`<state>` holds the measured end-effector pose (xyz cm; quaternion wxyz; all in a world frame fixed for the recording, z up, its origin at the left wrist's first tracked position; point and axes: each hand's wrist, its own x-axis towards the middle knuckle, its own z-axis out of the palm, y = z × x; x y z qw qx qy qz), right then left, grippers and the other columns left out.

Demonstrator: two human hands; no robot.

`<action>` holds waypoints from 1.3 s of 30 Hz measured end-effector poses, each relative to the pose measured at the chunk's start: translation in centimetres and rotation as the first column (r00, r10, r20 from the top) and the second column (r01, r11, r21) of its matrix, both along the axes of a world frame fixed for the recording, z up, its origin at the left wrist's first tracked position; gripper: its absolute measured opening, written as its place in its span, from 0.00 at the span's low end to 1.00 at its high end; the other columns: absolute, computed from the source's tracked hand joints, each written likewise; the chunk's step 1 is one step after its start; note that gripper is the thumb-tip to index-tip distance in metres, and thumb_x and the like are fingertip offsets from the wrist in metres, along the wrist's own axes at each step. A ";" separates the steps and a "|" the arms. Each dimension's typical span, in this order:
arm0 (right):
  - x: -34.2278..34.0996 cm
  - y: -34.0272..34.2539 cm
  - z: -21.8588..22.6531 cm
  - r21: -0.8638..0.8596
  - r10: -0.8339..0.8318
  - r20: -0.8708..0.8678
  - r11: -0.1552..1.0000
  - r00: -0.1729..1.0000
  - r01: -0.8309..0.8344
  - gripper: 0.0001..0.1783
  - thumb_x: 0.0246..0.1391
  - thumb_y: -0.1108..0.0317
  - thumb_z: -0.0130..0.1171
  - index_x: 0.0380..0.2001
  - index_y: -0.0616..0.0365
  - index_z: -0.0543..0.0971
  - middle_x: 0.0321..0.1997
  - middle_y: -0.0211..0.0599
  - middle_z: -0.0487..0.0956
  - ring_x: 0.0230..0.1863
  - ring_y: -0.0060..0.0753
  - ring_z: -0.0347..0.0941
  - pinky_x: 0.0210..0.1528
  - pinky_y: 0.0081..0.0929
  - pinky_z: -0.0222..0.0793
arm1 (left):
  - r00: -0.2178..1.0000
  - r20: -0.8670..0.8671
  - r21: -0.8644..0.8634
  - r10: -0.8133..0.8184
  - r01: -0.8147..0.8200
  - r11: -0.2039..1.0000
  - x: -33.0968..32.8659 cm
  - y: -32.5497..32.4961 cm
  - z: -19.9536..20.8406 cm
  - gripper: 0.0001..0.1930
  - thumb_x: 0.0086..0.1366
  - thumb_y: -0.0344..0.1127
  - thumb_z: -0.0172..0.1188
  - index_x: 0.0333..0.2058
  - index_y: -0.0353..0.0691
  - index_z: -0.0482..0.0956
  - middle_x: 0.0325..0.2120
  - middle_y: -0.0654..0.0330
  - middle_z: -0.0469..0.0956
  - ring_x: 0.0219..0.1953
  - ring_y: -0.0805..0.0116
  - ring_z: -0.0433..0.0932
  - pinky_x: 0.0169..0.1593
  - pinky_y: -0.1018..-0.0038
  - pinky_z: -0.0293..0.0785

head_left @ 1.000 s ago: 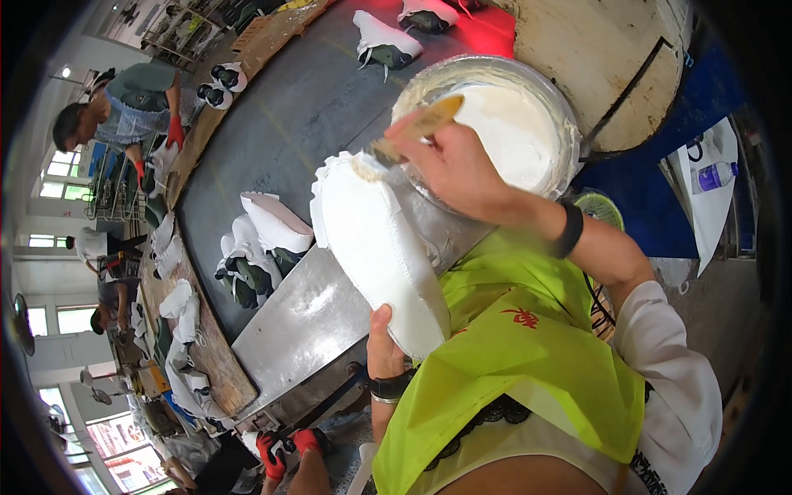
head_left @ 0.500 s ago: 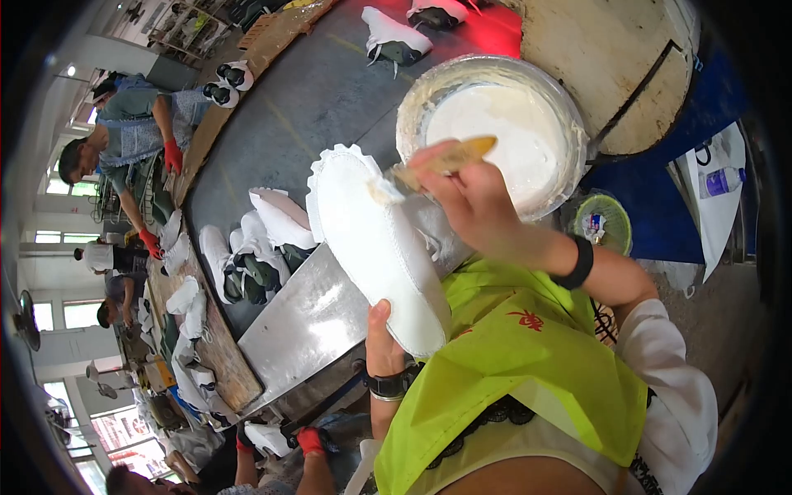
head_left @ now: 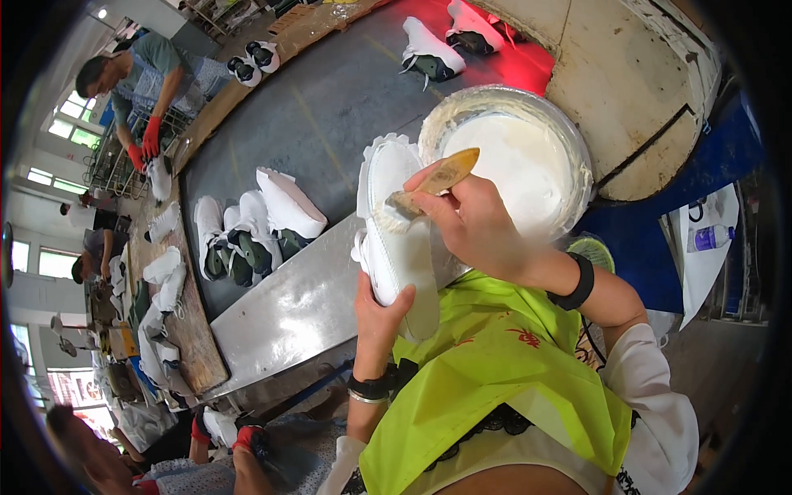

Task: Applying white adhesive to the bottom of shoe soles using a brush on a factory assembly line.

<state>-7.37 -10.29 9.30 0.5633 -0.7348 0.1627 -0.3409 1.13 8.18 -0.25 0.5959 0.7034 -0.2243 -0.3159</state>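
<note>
My left hand (head_left: pixel 378 320) grips a white shoe upper (head_left: pixel 391 186) by its lower end, thumb along its side. The upper stands tilted in front of my apron, its stitched edge and pale bottom toward me. In my right hand (head_left: pixel 480 216) is a flat brush (head_left: pixel 455 169) with a yellowish wooden handle. Its bristles touch the side of the upper. Just behind my right hand sits a round metal basin (head_left: pixel 580 140) with white liquid (head_left: pixel 516 157) inside and dried white crust around its wall.
Several white and dark green shoe uppers (head_left: pixel 252 235) stand on the grey belt (head_left: pixel 305 115) at left, with more (head_left: pixel 431 54) at the far end. A bare metal plate (head_left: pixel 280 322) edges the near side. Co-workers with red gloves (head_left: pixel 151 136) handle shoes at left.
The upper has turned in my left hand, showing more of its side and laces. The brush has moved down from near its top edge onto its side. My view has shifted.
</note>
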 end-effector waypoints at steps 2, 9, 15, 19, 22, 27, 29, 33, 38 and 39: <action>0.5 -0.2 0.3 0.022 -0.019 0.001 1.000 1.000 0.019 0.09 0.55 0.69 0.53 0.35 0.65 0.76 0.32 0.50 0.78 0.33 0.46 0.76 0.37 0.30 0.70 | 0.999 0.019 0.106 0.028 -0.030 0.994 0.2 -0.5 0.5 0.39 0.46 0.37 0.67 0.58 0.34 0.62 0.47 0.51 0.73 0.47 0.62 0.72 0.51 0.69 0.68; 3.1 -0.6 1.7 -0.150 -0.114 -0.050 0.983 0.992 0.105 0.07 0.55 0.71 0.52 0.34 0.64 0.74 0.31 0.50 0.77 0.34 0.51 0.74 0.37 0.35 0.68 | 0.929 0.361 0.108 0.082 -0.129 0.986 -0.1 -0.7 0.2 0.45 0.41 0.37 0.69 0.59 0.34 0.57 0.49 0.46 0.69 0.51 0.53 0.69 0.54 0.64 0.65; 0.7 0.2 1.7 -0.117 0.047 -0.201 0.990 0.978 -0.072 0.08 0.53 0.70 0.54 0.34 0.63 0.73 0.31 0.50 0.77 0.36 0.53 0.74 0.38 0.38 0.68 | 0.841 0.531 0.068 0.107 -0.168 0.983 0.4 0.0 -0.2 0.43 0.37 0.36 0.70 0.53 0.31 0.60 0.44 0.43 0.68 0.47 0.43 0.67 0.50 0.58 0.64; 2.0 -1.9 1.3 -0.291 -0.090 -0.183 0.956 0.979 0.033 0.08 0.53 0.70 0.54 0.33 0.64 0.74 0.30 0.51 0.77 0.35 0.54 0.74 0.37 0.39 0.68 | 0.724 0.687 0.156 0.059 -0.227 0.961 0.0 0.2 0.8 0.46 0.36 0.39 0.71 0.54 0.30 0.59 0.47 0.40 0.65 0.50 0.41 0.64 0.52 0.55 0.62; 2.5 -2.6 1.6 -0.298 -0.113 -0.166 0.953 0.980 0.059 0.08 0.53 0.69 0.55 0.33 0.64 0.74 0.30 0.52 0.77 0.34 0.54 0.74 0.36 0.40 0.67 | 0.694 0.719 0.222 0.042 -0.287 0.932 -0.4 0.3 1.0 0.49 0.35 0.41 0.71 0.56 0.28 0.56 0.50 0.37 0.63 0.52 0.39 0.62 0.54 0.52 0.58; 1.2 -1.1 1.2 -0.282 -0.054 -0.212 0.959 0.976 -0.008 0.08 0.54 0.70 0.53 0.34 0.64 0.74 0.31 0.50 0.77 0.36 0.53 0.74 0.38 0.39 0.67 | 0.667 0.744 0.260 0.040 -0.344 0.902 -0.3 0.3 1.2 0.52 0.35 0.42 0.71 0.57 0.26 0.54 0.52 0.32 0.60 0.54 0.36 0.60 0.56 0.49 0.55; 0.4 -0.4 1.0 -0.259 0.062 -0.215 0.959 0.975 -0.118 0.08 0.55 0.70 0.52 0.35 0.64 0.73 0.33 0.49 0.77 0.38 0.52 0.73 0.40 0.38 0.67 | 0.631 0.775 0.248 0.033 -0.352 0.902 -0.1 0.4 1.2 0.52 0.35 0.43 0.71 0.57 0.26 0.54 0.52 0.32 0.60 0.54 0.36 0.60 0.56 0.50 0.55; -0.3 -0.9 1.6 -0.343 0.067 -0.308 0.923 0.949 -0.176 0.07 0.55 0.71 0.52 0.34 0.64 0.72 0.32 0.48 0.76 0.38 0.51 0.73 0.40 0.38 0.66 | 0.621 0.783 0.251 0.020 -0.346 0.904 0.0 0.4 1.3 0.51 0.35 0.43 0.71 0.57 0.26 0.54 0.52 0.32 0.60 0.53 0.36 0.61 0.56 0.49 0.55; 0.5 -4.1 1.1 -0.440 -0.122 -0.274 0.898 0.954 -0.011 0.07 0.55 0.70 0.53 0.34 0.63 0.73 0.32 0.47 0.76 0.38 0.50 0.73 0.41 0.36 0.67 | 0.706 0.708 0.203 0.030 -0.245 0.948 0.7 0.4 0.9 0.46 0.38 0.41 0.70 0.57 0.30 0.58 0.49 0.40 0.67 0.51 0.45 0.67 0.54 0.56 0.62; 0.9 -4.5 1.3 -0.356 -0.099 -0.138 0.933 0.985 0.044 0.07 0.55 0.69 0.53 0.34 0.62 0.73 0.33 0.47 0.76 0.38 0.49 0.73 0.41 0.35 0.67 | 0.701 0.713 0.202 0.029 -0.244 0.948 0.9 0.5 1.2 0.46 0.38 0.41 0.70 0.57 0.30 0.58 0.49 0.40 0.67 0.51 0.45 0.67 0.54 0.56 0.62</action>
